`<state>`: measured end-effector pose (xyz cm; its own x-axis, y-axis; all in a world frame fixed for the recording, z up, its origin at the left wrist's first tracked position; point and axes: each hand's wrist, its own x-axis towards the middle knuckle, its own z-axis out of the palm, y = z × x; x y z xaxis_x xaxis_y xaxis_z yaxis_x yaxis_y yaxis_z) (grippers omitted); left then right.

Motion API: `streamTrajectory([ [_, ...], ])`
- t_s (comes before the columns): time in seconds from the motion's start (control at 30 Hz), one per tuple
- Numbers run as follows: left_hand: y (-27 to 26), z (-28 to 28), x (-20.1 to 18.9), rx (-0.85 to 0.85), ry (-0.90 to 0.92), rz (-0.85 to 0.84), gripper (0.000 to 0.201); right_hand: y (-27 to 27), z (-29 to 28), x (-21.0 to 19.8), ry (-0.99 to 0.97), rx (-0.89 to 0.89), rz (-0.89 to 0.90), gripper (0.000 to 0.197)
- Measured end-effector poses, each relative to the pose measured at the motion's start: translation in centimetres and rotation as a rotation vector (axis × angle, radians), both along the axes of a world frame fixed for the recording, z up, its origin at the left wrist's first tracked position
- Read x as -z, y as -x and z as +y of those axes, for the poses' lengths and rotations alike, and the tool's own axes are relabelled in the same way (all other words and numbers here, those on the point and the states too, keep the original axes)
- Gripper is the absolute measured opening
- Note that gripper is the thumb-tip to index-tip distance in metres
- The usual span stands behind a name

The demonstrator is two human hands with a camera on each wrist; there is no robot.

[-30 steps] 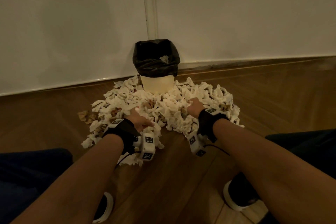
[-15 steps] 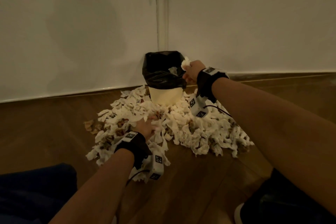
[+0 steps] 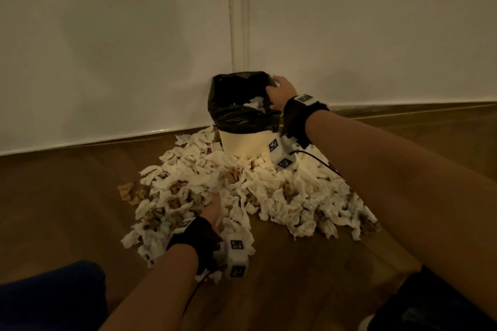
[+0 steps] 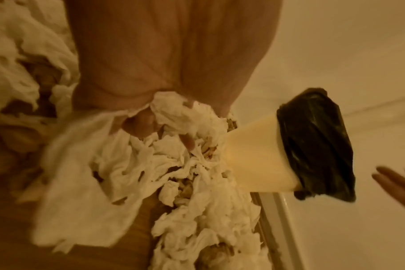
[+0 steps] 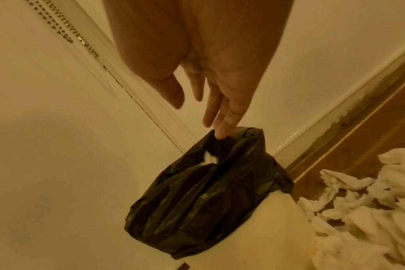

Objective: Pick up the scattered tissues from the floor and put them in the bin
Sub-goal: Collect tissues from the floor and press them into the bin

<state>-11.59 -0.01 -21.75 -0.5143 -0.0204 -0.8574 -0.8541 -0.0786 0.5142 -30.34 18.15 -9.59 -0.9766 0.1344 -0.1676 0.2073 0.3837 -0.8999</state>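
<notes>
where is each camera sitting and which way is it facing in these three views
Head: worn on the head, facing forward and down at the bin and tissue pile; both forearms, left hand, right hand show.
Left wrist: looks along the left palm at fingers gripping tissues.
Right wrist: looks along the open right hand at the black liner.
Shared: all three show the bin and tissues.
</notes>
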Motion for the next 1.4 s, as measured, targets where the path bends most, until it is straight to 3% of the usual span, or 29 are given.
streamTrajectory([
  [0.13,1.2,0.3,-1.1,-0.030,-0.054,0.094,0.041,-2.2,1.4,2.0,-0.035,0.149,0.075,0.038],
  [0.27,2.9,0.8,-3.7,0.063,-0.043,0.244,0.054,-6.0,2.9,4.8,-0.127,0.198,0.065,0.031],
  [0.47,5.9,0.7,-7.3,-0.141,-0.268,0.344,0.046,-11.6,4.5,10.4,-0.425,0.013,-0.082,0.033],
  [0.57,7.5,1.2,-8.9,-0.138,-0.126,0.458,0.027,-13.6,4.8,13.5,-0.669,-0.109,-0.227,0.035],
  [0.63,9.0,1.5,-9.8,-0.077,-0.014,0.524,0.020,-15.0,4.7,15.4,-0.731,-0.129,-0.343,0.037],
  [0.77,11.8,2.5,-12.2,-0.074,0.103,0.614,0.025,-17.1,3.7,17.9,-0.704,-0.106,-0.500,0.047],
  [0.97,15.6,4.8,-15.3,-0.065,0.063,0.641,0.021,-18.7,2.6,19.5,-0.779,-0.192,-0.560,0.057],
  [1.07,16.7,6.1,-15.0,-0.071,0.020,0.663,0.041,-19.1,2.1,19.8,-0.805,-0.255,-0.603,0.054],
  [1.2,17.8,7.2,-14.3,-0.138,0.033,0.735,0.039,-19.3,2.0,20.7,-0.756,-0.355,-0.635,0.051],
  [1.4,20.6,5.9,-12.8,-0.022,0.236,0.775,0.026,-18.1,1.9,20.3,-0.712,-0.308,-0.587,0.040],
])
